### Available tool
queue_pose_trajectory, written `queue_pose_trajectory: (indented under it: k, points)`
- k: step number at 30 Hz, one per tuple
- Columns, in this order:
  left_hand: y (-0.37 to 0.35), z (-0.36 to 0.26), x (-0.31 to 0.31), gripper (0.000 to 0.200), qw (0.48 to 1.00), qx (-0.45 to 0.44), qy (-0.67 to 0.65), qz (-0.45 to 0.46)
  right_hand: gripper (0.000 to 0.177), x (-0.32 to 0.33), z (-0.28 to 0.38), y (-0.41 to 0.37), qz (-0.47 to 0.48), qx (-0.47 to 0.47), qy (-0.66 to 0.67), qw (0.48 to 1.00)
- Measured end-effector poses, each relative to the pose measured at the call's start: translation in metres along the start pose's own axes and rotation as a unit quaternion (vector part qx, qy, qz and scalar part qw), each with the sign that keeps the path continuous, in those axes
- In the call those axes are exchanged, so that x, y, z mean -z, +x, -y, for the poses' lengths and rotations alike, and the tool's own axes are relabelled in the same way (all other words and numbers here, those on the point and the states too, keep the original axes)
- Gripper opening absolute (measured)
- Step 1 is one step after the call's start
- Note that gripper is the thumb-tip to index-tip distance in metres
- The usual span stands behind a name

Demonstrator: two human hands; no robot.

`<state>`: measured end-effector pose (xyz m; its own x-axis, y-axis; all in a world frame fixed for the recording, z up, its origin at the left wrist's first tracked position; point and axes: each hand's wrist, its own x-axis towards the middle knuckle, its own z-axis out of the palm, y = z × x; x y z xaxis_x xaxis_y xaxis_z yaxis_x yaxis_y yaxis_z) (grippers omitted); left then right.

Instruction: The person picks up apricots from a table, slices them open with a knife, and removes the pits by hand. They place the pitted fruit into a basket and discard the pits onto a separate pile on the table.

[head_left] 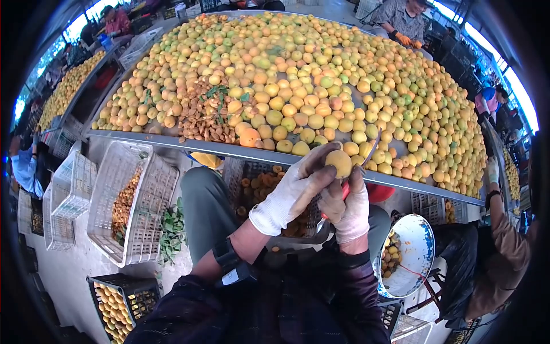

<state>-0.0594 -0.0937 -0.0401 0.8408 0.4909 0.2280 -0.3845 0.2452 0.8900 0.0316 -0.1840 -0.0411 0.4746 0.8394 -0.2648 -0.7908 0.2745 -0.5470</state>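
Observation:
Gloved in white, my left hand (295, 189) pinches a whole yellow apricot (339, 164) between thumb and fingers. My right hand (346, 209), gloved too, is wrapped round the red handle of a knife (375, 148). The curved blade points up and away, just right of the apricot. Both hands are close together over my lap, near the front edge of a large metal table (229, 150) heaped with apricots (309, 86). A pile of brown apricot pits (209, 117) with some green leaves lies near that edge. Below my hands, a crate (232, 172) between my knees holds cut apricots (260, 189).
At left stand white plastic crates (140, 229), one with pits inside, beside leaves (172, 232) on the floor. A black crate (123, 281) holds apricots. At right is a white bucket (417, 246) with fruit pieces. A co-worker (504, 258) sits beside it; another person (401, 26) works across the table.

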Motion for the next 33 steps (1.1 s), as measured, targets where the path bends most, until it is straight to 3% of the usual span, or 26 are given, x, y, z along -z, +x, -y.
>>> queue_pose_trajectory:
  k: [2, 3, 4, 6, 10, 12, 14, 19, 20, 21, 22, 24, 25, 26, 29, 33]
  points:
    - [-0.004, -0.001, -0.005, 0.057, 0.998, 0.002, -0.029, -0.049, 0.039, 0.013, 0.002, 0.000, 0.111, 0.050, -0.059, 0.991]
    - [-0.007, -0.001, -0.008, 0.056, 0.993, 0.007, -0.060, -0.096, 0.026, 0.013, 0.010, -0.005, 0.154, 0.064, -0.071, 0.983]
    - [-0.009, 0.000, -0.006, 0.056, 0.994, 0.007, -0.060, -0.096, 0.026, 0.006, 0.014, -0.009, 0.155, 0.065, -0.071, 0.983]
    - [-0.013, 0.002, -0.002, 0.056, 0.986, 0.076, -0.123, -0.077, 0.033, -0.008, 0.022, -0.015, -0.013, 0.123, -0.335, 0.934]
    - [-0.014, -0.002, -0.006, 0.057, 0.994, 0.035, -0.092, -0.037, 0.041, -0.013, 0.026, -0.022, -0.028, 0.089, -0.379, 0.921]
    - [-0.014, -0.005, -0.006, 0.056, 0.994, 0.047, -0.096, -0.031, 0.039, -0.011, 0.030, -0.023, -0.024, 0.102, -0.385, 0.917]
    - [-0.014, -0.008, -0.007, 0.056, 0.993, 0.059, -0.099, -0.024, 0.034, -0.007, 0.035, -0.025, 0.011, 0.056, -0.313, 0.948]
    - [-0.014, -0.004, -0.010, 0.053, 0.991, 0.039, -0.122, -0.040, 0.030, -0.014, 0.039, -0.029, 0.011, 0.048, -0.369, 0.928]
    - [-0.013, -0.002, -0.009, 0.053, 0.991, 0.038, -0.123, -0.041, 0.032, -0.013, 0.035, -0.030, -0.003, 0.123, -0.397, 0.909]
    - [-0.012, -0.001, -0.006, 0.048, 0.974, 0.050, -0.213, -0.052, 0.034, -0.012, 0.032, -0.031, -0.015, 0.198, -0.423, 0.884]
    - [-0.011, 0.002, -0.003, 0.044, 0.950, 0.059, -0.302, -0.063, 0.034, -0.010, 0.030, -0.033, -0.011, 0.197, -0.424, 0.884]
    - [-0.010, 0.013, 0.004, 0.036, 0.933, 0.078, -0.342, -0.081, 0.037, -0.001, 0.024, -0.043, -0.033, 0.197, -0.519, 0.831]
    - [-0.010, 0.019, 0.006, 0.035, 0.925, 0.083, -0.357, -0.099, 0.034, 0.003, 0.018, -0.041, -0.030, 0.252, -0.655, 0.712]
    - [-0.009, 0.023, 0.005, 0.034, 0.917, 0.089, -0.372, -0.117, 0.032, 0.003, 0.013, -0.045, -0.016, 0.275, -0.682, 0.677]
    - [-0.008, 0.022, -0.008, 0.035, 0.908, 0.110, -0.357, -0.191, 0.027, 0.003, 0.003, -0.046, -0.024, 0.287, -0.706, 0.647]
    - [-0.009, 0.026, -0.008, 0.035, 0.910, 0.093, -0.372, -0.158, 0.025, 0.008, -0.004, -0.042, -0.001, 0.319, -0.712, 0.626]
